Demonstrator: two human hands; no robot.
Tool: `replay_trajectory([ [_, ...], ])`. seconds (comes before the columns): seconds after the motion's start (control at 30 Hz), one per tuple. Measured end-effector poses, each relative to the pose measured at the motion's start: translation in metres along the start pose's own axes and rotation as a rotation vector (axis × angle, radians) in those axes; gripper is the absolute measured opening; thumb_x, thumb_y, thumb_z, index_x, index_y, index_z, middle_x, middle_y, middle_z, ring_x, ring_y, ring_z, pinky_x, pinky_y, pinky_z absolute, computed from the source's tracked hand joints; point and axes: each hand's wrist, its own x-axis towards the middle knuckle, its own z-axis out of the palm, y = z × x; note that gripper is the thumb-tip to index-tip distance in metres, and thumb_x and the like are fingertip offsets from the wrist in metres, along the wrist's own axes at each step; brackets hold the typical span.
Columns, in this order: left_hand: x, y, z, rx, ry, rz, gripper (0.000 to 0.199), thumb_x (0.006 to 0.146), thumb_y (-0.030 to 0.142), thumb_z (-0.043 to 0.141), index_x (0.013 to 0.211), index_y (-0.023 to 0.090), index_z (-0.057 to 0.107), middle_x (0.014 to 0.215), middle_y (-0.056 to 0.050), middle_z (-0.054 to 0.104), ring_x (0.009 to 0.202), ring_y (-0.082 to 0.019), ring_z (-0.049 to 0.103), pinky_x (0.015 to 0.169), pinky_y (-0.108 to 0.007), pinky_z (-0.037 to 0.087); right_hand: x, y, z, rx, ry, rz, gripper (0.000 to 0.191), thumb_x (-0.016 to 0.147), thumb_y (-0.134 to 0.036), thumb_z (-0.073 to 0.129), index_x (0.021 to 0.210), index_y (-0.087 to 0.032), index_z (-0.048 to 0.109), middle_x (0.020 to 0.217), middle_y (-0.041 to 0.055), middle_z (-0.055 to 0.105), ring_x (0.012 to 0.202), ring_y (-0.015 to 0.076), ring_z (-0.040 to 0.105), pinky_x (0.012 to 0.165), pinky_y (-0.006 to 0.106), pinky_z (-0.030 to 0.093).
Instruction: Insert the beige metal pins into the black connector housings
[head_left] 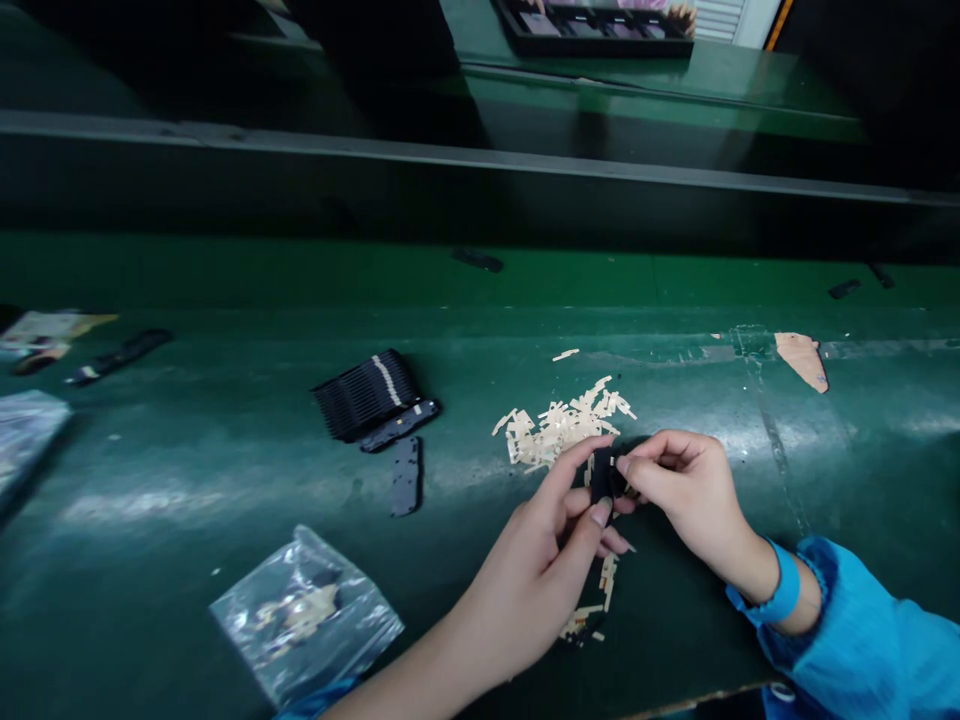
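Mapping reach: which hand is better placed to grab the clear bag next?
Probably the left hand: it's nearer the clear bag, though it holds a dark part; the right hand is farther away.

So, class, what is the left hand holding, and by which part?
The left hand holds a small black piece by its ends: thumb at the near end, forefinger at the far.

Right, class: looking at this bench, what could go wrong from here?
The dark part held in the left hand might slip and land in the loose pile of pale pieces. That untidy pile, also near the right hand, could scatter if knocked. The closely packed stack of black parts could topple if bumped.
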Motion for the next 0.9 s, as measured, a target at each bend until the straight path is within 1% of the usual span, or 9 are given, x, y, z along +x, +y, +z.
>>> replay_trajectory([
  [0.3,-0.0019,-0.0019,-0.0006,0.010,0.007,-0.010,0.054,0.108,0.032,0.047,0.159,0.027,0.032,0.093,-0.004,0.076,0.082,-0.020,0.076,0.082,-0.036,0.059,-0.0008,0.0014,0.0002,-0.002,-0.004,-0.029,0.012,0.068,-0.026,0.079,0.061,-0.020,0.072,0.050,-0.0005,0.069,0.045,0.0131,0.064,0.047,0.022,0.049],
  [0.67,-0.0018,0.0006,-0.0004,-0.002,0.013,0.007,0.052,0.108,0.031,0.046,0.159,0.025,0.034,0.092,-0.004,0.075,0.081,-0.020,0.075,0.082,-0.036,0.060,-0.0009,0.0025,-0.0004,-0.015,-0.010,-0.024,0.012,0.069,-0.026,0.080,0.062,-0.020,0.072,0.051,0.0006,0.070,0.047,0.0138,0.064,0.048,0.023,0.048],
  [0.9,-0.0024,0.0005,-0.0011,0.023,0.014,0.013,0.053,0.108,0.030,0.046,0.159,0.025,0.034,0.091,-0.004,0.076,0.082,-0.022,0.077,0.083,-0.038,0.059,-0.0019,0.0038,-0.0015,-0.044,-0.002,-0.043,0.013,0.072,-0.026,0.079,0.063,-0.020,0.072,0.052,0.0001,0.069,0.047,0.0140,0.064,0.049,0.024,0.049],
])
